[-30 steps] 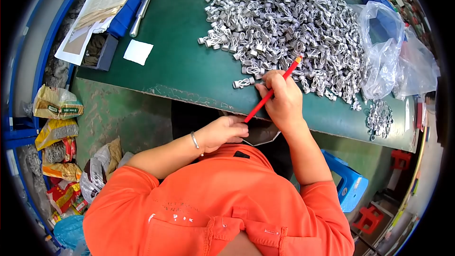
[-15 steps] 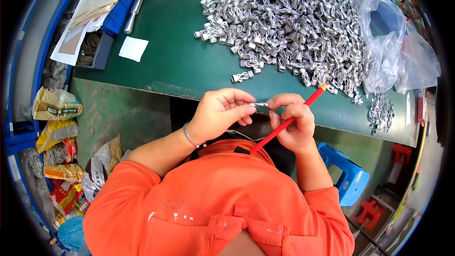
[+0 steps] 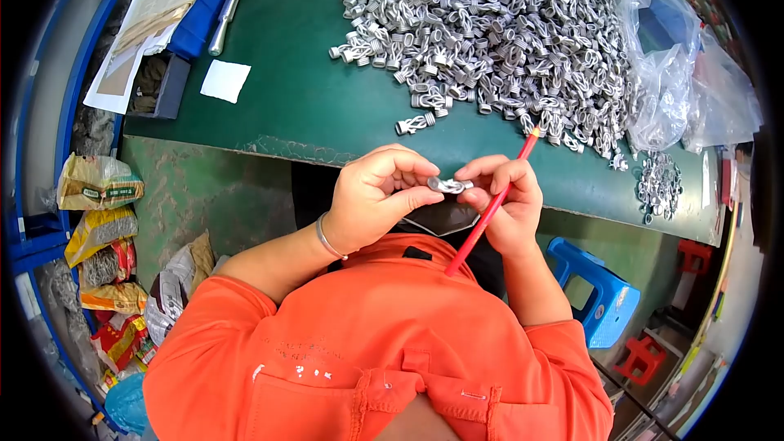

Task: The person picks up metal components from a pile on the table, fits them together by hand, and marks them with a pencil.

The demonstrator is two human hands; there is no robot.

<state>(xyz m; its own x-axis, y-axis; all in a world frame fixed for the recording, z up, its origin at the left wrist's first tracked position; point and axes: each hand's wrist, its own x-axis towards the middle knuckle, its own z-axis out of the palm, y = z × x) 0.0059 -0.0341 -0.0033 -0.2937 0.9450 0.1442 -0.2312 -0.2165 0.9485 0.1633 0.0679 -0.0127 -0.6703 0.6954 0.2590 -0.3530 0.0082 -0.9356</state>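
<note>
Between my hands, just off the table's front edge, is a small silvery metal piece. The thumb and fingers of my left hand pinch its left end. My right hand holds its right end with the fingertips and also has a red pencil lodged in its fingers, slanting with the yellowish tip up and to the right. Beyond the hands, a big heap of similar looped metal pieces covers much of the table. One piece lies at the heap's near edge.
On the green table are a white paper square, clear plastic bags and a small pile of metal parts. A blue stool stands below right. Yellow and red bags lie at left.
The metal piece has turned and shows more of its looped side. The red pencil's tip has swung left and stands steeper. My right fingers have shifted their hold.
</note>
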